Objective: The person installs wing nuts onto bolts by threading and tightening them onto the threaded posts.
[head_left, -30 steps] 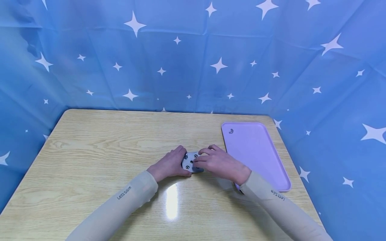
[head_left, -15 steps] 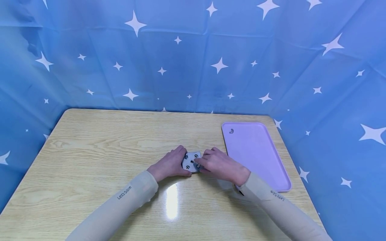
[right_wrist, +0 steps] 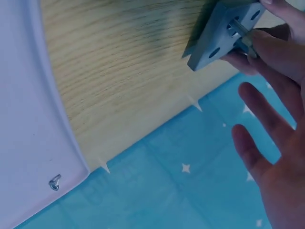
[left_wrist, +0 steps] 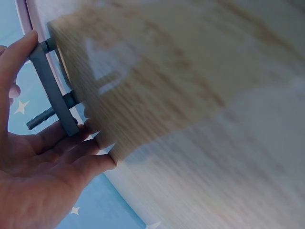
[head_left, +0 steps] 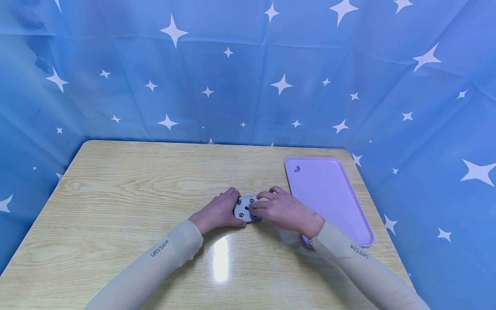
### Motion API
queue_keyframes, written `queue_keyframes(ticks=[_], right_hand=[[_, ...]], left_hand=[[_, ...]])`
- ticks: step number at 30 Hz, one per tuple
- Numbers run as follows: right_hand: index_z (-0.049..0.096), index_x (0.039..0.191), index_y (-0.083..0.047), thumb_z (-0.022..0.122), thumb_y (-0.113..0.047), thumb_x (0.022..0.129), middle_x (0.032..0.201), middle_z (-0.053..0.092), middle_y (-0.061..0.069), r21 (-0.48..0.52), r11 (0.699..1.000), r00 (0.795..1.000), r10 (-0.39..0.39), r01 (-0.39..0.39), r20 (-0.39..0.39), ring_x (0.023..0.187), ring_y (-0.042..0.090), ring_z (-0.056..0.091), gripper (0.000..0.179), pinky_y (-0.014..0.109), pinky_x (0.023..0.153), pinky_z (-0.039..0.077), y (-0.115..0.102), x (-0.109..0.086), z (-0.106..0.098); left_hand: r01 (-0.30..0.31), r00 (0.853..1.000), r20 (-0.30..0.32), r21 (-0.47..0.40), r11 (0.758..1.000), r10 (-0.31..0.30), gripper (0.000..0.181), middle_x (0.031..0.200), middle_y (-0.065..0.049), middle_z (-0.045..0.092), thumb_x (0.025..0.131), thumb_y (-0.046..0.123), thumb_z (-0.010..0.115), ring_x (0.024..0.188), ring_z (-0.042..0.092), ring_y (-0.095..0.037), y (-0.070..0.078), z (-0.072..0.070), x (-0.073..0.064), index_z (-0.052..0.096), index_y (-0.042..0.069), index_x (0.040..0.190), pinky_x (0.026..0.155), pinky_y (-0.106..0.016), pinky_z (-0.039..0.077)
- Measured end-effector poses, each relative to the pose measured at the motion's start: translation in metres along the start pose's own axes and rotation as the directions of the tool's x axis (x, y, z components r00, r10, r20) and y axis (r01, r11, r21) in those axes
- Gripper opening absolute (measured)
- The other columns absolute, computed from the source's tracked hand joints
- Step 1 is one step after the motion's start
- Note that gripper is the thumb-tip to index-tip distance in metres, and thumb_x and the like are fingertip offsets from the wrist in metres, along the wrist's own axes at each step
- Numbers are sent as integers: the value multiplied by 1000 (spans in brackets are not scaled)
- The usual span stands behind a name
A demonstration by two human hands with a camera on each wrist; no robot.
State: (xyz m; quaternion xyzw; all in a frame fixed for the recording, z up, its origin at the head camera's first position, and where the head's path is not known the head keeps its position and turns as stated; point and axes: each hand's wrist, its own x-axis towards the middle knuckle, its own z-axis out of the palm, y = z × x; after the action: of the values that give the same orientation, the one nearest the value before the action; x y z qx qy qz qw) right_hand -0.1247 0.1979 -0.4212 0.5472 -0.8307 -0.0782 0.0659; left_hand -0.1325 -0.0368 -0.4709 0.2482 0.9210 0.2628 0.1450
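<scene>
A grey metal plate point(head_left: 243, 211) with several round holes is held near the middle of the table. My left hand point(head_left: 220, 210) grips its left side, thumb at the near edge and fingers at the far edge. Seen edge-on in the left wrist view, the plate point(left_wrist: 50, 83) has a threaded screw point(left_wrist: 41, 118) sticking out of one face and short dark round parts on the other. My right hand point(head_left: 284, 211) is over the plate's right half. In the right wrist view, its thumb and index finger pinch a screw point(right_wrist: 239, 27) standing in a hole; the other fingers are spread.
A purple tray point(head_left: 329, 198) lies at the table's right side, partly under the right forearm. One small shiny metal piece point(right_wrist: 55, 182) lies in its far left corner. Blue star-patterned cloth point(head_left: 232, 69) hangs behind and beside the wooden table point(head_left: 135, 189).
My right hand's fingers curled in toward the plate half a second ago and have spread out again, thumb and index finger staying at the screw. The left hand and plate have kept their place.
</scene>
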Motion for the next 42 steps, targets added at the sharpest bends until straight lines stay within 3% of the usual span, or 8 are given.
queue_keyframes(ticks=[13, 21, 24, 28, 32, 35, 37, 42], right_hand=[[75, 89, -22, 83, -10, 84, 93, 71, -7, -46, 999, 991, 13, -20, -130, 93, 18, 63, 15, 38, 81, 50, -6, 4, 11], [74, 88, -17, 78, -14, 91, 84, 68, -4, 20, 991, 981, 134, -133, -141, 77, 17, 59, 6, 33, 68, 46, -16, 12, 17], [74, 84, -13, 77, -17, 92, 78, 68, -1, 84, 968, 959, 245, -235, -139, 69, 17, 57, 9, 31, 62, 44, -22, 17, 19], [71, 77, -11, 74, -13, 91, 69, 62, -1, 218, 907, 911, 393, -360, -127, 59, 14, 53, 15, 31, 54, 43, -28, 20, 21], [68, 74, -10, 73, -11, 91, 64, 55, -2, 277, 869, 884, 453, -409, -117, 55, 13, 49, 18, 31, 51, 42, -30, 21, 21], [68, 78, -9, 73, -18, 93, 65, 56, -1, 259, 871, 888, 451, -418, -85, 55, 14, 50, 18, 32, 51, 42, -27, 20, 18], [71, 90, -6, 74, -25, 94, 72, 64, 2, 232, 881, 897, 437, -413, -65, 61, 18, 57, 19, 35, 56, 47, -22, 18, 14], [70, 126, -12, 77, -21, 93, 117, 73, 3, 185, 946, 961, 275, -265, -30, 103, 25, 67, 36, 46, 82, 54, -7, 9, -4]], left_hand=[[8, 1000, 11, -10, 1000, -8, 70, 108, -2, 51, 77, 42, 91, 89, 50, -18, 1, -1, 1, 55, 5, 123, 77, -34, 44], [-6, 1000, 9, -2, 1000, 6, 70, 111, -4, 52, 77, 42, 91, 89, 50, -19, 1, -2, 0, 55, 4, 123, 77, -34, 44], [-7, 1000, 6, 2, 1000, 7, 69, 110, -3, 52, 77, 42, 91, 88, 50, -18, 1, -2, 0, 55, 4, 122, 77, -34, 45], [-20, 1000, -14, 4, 1000, 20, 69, 108, -3, 53, 75, 40, 92, 87, 50, -17, 1, -2, -1, 56, 3, 121, 77, -35, 45], [-29, 999, -23, 8, 1000, 30, 69, 109, -4, 53, 75, 40, 92, 87, 50, -17, 1, -1, -1, 56, 3, 121, 77, -35, 46], [-26, 999, -20, 7, 1000, 26, 69, 108, -4, 53, 75, 40, 92, 87, 50, -17, 1, -1, -1, 56, 3, 120, 77, -35, 46], [-24, 1000, -18, 4, 1000, 24, 68, 108, -3, 53, 76, 41, 92, 87, 50, -17, 1, -1, -1, 56, 3, 120, 77, -35, 46], [-30, 999, -12, -2, 1000, 30, 66, 108, -3, 52, 77, 41, 91, 88, 51, -17, 0, -2, -1, 57, 4, 119, 76, -35, 46]])
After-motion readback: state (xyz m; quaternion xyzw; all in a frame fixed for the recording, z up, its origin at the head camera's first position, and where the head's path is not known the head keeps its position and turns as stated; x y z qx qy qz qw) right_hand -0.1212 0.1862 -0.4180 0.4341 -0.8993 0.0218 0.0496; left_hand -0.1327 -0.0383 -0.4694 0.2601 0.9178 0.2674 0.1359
